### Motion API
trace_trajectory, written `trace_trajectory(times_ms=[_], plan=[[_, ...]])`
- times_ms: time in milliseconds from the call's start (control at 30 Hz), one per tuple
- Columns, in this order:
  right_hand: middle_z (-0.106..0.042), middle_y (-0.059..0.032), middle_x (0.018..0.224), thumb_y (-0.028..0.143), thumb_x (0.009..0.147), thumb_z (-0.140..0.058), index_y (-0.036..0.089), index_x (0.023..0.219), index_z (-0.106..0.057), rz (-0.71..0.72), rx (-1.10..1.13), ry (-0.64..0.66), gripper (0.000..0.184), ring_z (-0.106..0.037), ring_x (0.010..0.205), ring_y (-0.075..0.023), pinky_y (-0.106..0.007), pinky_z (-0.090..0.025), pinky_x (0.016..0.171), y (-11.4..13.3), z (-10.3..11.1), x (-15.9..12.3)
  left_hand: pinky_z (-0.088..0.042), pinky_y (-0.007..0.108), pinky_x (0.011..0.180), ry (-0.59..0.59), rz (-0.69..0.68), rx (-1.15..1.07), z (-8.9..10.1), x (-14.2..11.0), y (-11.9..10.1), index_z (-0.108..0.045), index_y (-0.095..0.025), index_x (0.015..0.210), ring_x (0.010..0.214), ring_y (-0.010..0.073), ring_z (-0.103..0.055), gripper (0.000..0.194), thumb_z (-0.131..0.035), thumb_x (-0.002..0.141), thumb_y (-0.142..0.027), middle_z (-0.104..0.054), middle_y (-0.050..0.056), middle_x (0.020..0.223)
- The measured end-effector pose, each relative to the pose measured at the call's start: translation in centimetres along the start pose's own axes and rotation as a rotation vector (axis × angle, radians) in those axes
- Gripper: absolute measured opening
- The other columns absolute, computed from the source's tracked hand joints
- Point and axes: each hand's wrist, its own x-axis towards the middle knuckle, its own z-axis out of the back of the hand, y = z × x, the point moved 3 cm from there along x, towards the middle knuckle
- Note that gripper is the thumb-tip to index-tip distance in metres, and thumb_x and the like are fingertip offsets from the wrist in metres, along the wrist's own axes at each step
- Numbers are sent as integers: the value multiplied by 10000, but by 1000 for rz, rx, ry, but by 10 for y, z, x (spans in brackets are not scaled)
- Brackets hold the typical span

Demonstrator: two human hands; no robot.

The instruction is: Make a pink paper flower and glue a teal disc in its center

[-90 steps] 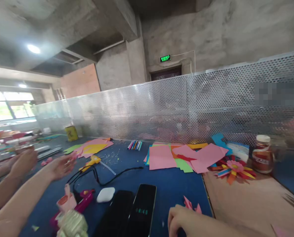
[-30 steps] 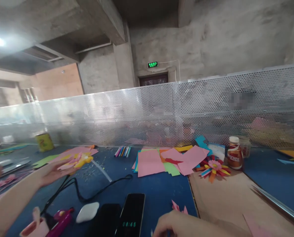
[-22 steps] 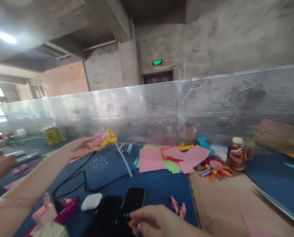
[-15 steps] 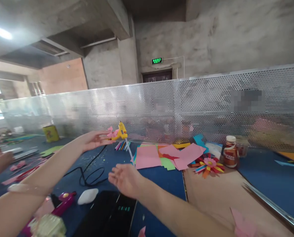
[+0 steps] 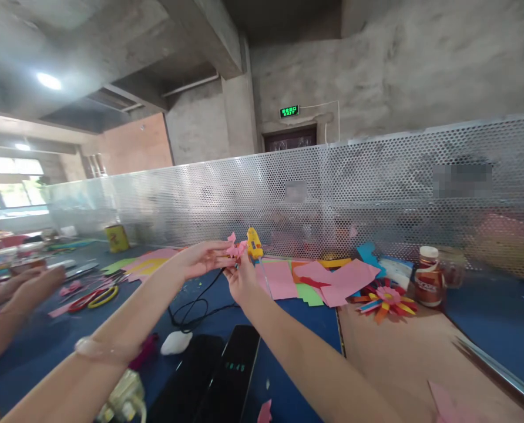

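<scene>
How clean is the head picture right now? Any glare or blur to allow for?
Head view: the ceiling light and window are blown out at left; pale sheen streaks the perforated screen; the clutter at far left is soft; the digits on the lit phone are faint; the yellow glue gun stands out, but finger contact around it is hard to resolve.

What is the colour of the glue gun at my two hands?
The glue gun is yellow, best seen in the head view.
</scene>
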Motion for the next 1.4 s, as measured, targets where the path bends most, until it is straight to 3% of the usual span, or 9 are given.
trace_trajectory(times_ms=[267, 433, 567, 667, 767, 967, 1133, 1233, 1400], plan=[[-513, 25, 700, 496, 778, -494, 195, 880, -478, 276, -283, 101, 319, -417, 487, -54, -168, -340, 461, 63, -23, -6, -504, 355, 802, 27, -179, -33, -30, -27, -13, -641, -137, 812, 844, 214, -631, 90, -593, 745, -175, -668, 75, 859], [-564, -6, 745, 489, 780, -494, 202, 966, -532, 434, -553, 178, 344, -440, 517, -74, -174, -382, 457, 114, -35, -44, -512, 327, 769, -157, -436, -15, -37, -52, -16, -638, -135, 765, 787, 179, -626, 86, -614, 729, -209, -659, 51, 832], [-569, -15, 729, 399, 799, -507, 165, 951, -588, 515, -739, 255, 291, -405, 476, -65, -175, -398, 434, 143, -34, -98, -490, 334, 790, -338, -519, 74, -37, -58, 6, -633, -160, 705, 768, 193, -624, 117, -676, 665, -262, -652, 17, 731], [-570, -22, 711, 380, 843, -429, 149, 952, -584, 596, -910, 285, 299, -469, 491, -78, -196, -429, 454, 158, -27, -134, -474, 328, 801, -348, -583, 194, -43, -51, 29, -639, -182, 741, 774, 198, -620, 152, -670, 671, -313, -664, 20, 730], [-530, -22, 593, 371, 843, -436, 129, 651, -580, 622, -1045, 250, 341, -497, 503, -89, -189, -413, 453, 169, -13, -155, -470, 317, 810, -292, -587, 213, -53, -39, 50, -647, -187, 788, 800, 196, -621, 173, -654, 688, -328, -678, 36, 769], [-436, 18, 528, 321, 802, -496, 145, 560, -466, 447, -1144, 274, 301, -409, 457, -53, -144, -339, 399, 180, 10, -158, -478, 311, 772, -343, -618, 211, -75, -19, 68, -645, -159, 815, 785, 188, -621, 223, -621, 710, -355, -678, 51, 794], [-564, -28, 764, 305, 786, -532, 129, 812, -577, 132, -1402, 482, 184, -475, 594, -69, -167, -399, 514, 186, 17, -152, -484, 299, 752, -437, -678, 191, -85, -15, 77, -631, -152, 842, 779, 174, -622, 237, -597, 722, -353, -681, 33, 798], [-596, -39, 848, 282, 752, -575, 139, 905, -581, -9, -1530, 465, 210, -518, 655, -86, -180, -415, 556, 193, 21, -155, -491, 291, 731, -439, -669, 212, -86, -20, 86, -644, -157, 802, 756, 178, -633, 198, -622, 703, -328, -694, 29, 773], [-550, 8, 709, 338, 753, -581, 157, 940, -549, 77, -1618, 350, 263, -467, 533, -54, -162, -376, 455, 205, 22, -162, -497, 297, 722, -418, -655, 277, -85, -26, 93, -653, -167, 778, 756, 189, -639, 173, -632, 693, -316, -702, 28, 767]])
